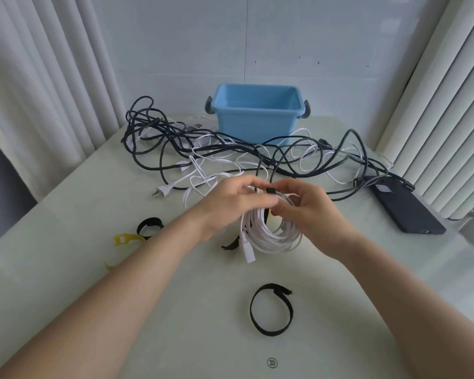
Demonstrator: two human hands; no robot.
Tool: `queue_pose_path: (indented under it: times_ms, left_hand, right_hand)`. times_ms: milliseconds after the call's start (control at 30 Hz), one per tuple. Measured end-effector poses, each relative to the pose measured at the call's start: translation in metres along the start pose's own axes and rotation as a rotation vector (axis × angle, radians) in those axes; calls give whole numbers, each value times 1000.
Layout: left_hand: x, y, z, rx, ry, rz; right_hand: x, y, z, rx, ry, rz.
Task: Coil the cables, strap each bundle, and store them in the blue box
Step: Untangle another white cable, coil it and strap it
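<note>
Head view, straight down onto the pale worktop (93,203). Two hands up at centre, meeting over one white coil (271,233), held just above the surface with one white connector dangling at its lower left. Left hand (230,203) curled over the coil's top, fingertips blurred. Right hand (309,212) gripping the coil's upper right, thumb and fingers pinching in beside a small black strap (270,190) at the top of the bundle.

One blue box (257,116) at the far edge, upright, open, grey handle on each side. In front of it, one sprawling tangle of black and white cables (230,151), too knotted to count, with one two-pin white plug (162,191) lying out at its left.

Loose straps: one black loop (271,310) near the front, one more black loop (148,227) left, two yellow strips (126,239) beside it. One black phone (405,206) far right, pale label unreadable. One round logo (272,362) printed at the near edge, no legible letters.
</note>
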State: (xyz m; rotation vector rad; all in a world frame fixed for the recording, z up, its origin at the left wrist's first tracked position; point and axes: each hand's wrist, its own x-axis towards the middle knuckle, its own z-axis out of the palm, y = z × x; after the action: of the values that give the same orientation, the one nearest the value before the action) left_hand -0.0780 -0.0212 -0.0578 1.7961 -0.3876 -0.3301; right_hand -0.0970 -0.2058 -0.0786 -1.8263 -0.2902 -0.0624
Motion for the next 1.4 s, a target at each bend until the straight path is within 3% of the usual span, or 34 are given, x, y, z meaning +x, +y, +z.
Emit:
queue_pose_path:
  times_ms: [367, 667, 867, 1033, 1133, 1400]
  left_hand:
    - [2, -8, -7, -21, -101, 47]
    - [0, -11, -8, -100, -183, 110]
    - [3, -9, -1, -146, -76, 152]
    - [6, -10, 9, -217, 26, 182]
    - [10, -11, 11, -311, 143, 201]
    - [13, 7, 19, -575, 434, 195]
  right_hand:
    - [-1, -1, -1, 169, -33, -4]
    - [0, -6, -6, 166, -181, -33]
    - [-2, -10, -9, 123, -224, -67]
    - [-3, -8, -2, 41, -115, -106]
    - [-2, -8, 3, 108, -72, -37]
    - [-7, -18, 17, 150, -183, 6]
